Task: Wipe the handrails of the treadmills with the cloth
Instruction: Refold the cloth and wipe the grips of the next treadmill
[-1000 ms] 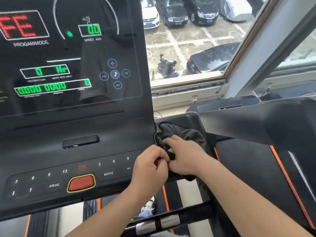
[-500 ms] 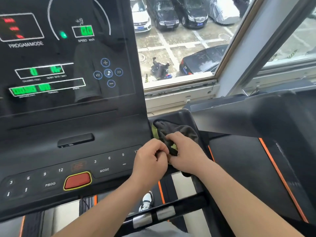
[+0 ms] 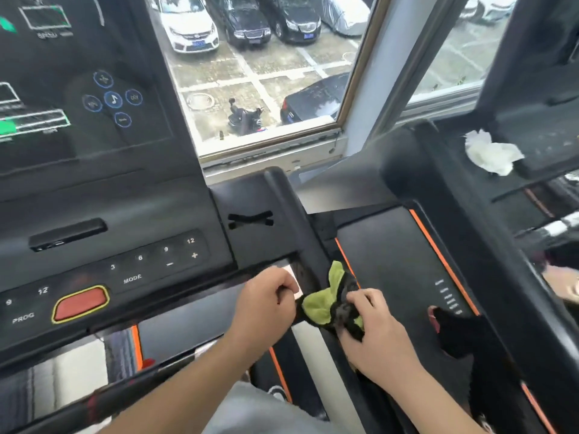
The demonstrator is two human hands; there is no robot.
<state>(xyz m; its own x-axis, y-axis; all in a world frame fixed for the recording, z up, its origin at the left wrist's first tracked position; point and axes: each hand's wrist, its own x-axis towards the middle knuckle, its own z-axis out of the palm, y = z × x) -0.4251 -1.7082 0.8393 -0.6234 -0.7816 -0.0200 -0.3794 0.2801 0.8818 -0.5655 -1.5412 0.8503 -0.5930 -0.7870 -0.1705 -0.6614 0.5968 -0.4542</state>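
A dark grey and lime green cloth is bunched over the right black handrail of the treadmill in front of me, near its lower stretch. My left hand grips one end of the cloth with curled fingers. My right hand clutches the other side of the cloth and lies over the rail. The rail runs from beside the console down towards me, and its lower part is hidden under the cloth and my right hand.
The console with its red stop button fills the left. A neighbouring treadmill's belt and frame lie to the right, with crumpled white tissue on its console. A front crossbar runs below my arms. A window stands behind.
Both hands have slid the cloth down the right handrail towards me, away from its top beside the console. More green of the cloth shows. My view has swung right.
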